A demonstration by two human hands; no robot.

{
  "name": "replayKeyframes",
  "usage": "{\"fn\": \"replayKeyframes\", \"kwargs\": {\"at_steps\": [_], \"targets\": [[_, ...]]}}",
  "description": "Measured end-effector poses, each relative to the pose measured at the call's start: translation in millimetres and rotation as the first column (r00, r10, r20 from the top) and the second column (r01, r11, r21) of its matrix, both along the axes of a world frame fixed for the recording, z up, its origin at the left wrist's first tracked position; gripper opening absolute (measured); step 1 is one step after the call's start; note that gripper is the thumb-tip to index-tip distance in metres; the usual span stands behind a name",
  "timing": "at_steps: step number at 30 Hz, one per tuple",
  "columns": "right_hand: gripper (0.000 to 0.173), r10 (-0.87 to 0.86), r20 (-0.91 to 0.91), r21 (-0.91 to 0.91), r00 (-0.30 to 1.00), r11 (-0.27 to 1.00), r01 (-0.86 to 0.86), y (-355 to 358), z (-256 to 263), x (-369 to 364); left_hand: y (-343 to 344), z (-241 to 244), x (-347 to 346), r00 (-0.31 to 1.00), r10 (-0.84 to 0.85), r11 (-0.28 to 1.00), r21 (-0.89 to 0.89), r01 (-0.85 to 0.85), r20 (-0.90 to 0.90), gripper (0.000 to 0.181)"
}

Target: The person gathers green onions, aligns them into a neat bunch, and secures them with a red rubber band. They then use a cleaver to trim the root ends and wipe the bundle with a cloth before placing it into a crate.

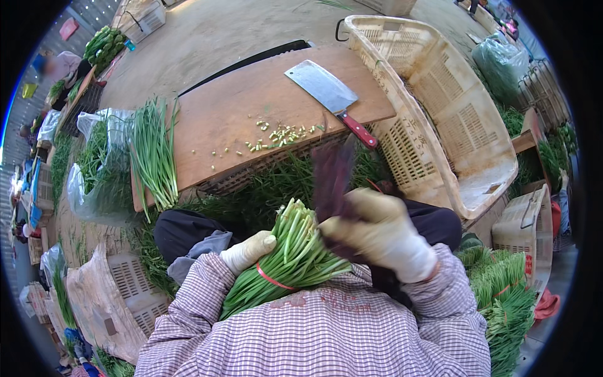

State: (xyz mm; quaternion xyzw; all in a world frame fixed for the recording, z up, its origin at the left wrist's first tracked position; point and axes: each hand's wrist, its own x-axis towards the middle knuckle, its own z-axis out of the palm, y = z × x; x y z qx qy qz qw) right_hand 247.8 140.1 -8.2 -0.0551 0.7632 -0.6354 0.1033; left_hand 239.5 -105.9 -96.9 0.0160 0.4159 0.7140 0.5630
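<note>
A thick bundle of green garlic chives [282, 264] lies across my lap, its pale stem ends pointing away from me. One red band [272, 279] circles it. My left hand [249, 250], in a pale glove, grips the bundle's left side near the stem ends. My right hand [384, 231], also gloved and blurred by motion, holds a dark maroon cloth [333, 176] beside the bundle's right side. Beyond them, a cleaver [325, 88] with a red handle rests on a wooden board [226, 108]. Short cut stem pieces [282, 135] are scattered along the board's near edge.
Loose chives [153, 155] lie on the board's left end. A large plastic crate [459, 113] stands tilted at the right. Banded bundles [504, 287] are piled at my lower right. A clear plastic bag of greens [101, 165] sits at the left; another person [66, 68] sits further back.
</note>
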Motion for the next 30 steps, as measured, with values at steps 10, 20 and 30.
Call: {"fn": "replayKeyframes", "kwargs": {"at_steps": [10, 20, 30], "targets": [[0.021, -0.025, 0.229, -0.023, 0.973, 0.999, 0.031, 10.0, 0.4, -6.7, 7.4, 15.2, 2.2, 0.998, 0.007, 0.996, -0.092, -0.013, -0.067, 0.081], [0.027, -0.007, 0.251, 0.095, 0.968, 0.995, -0.017, 20.7, -37.5, -0.3, 6.0, 13.9, 3.7, 0.995, 0.026, 0.996, -0.08, -0.034, -0.092, 0.078], [0.025, 0.044, 0.175, 0.644, 0.984, 0.75, -0.148, 37.1, -110.4, -1.7, 6.6, 21.4, 0.0, 0.998, -0.013, 0.999, -0.032, 0.011, -0.055, 0.073]]}}
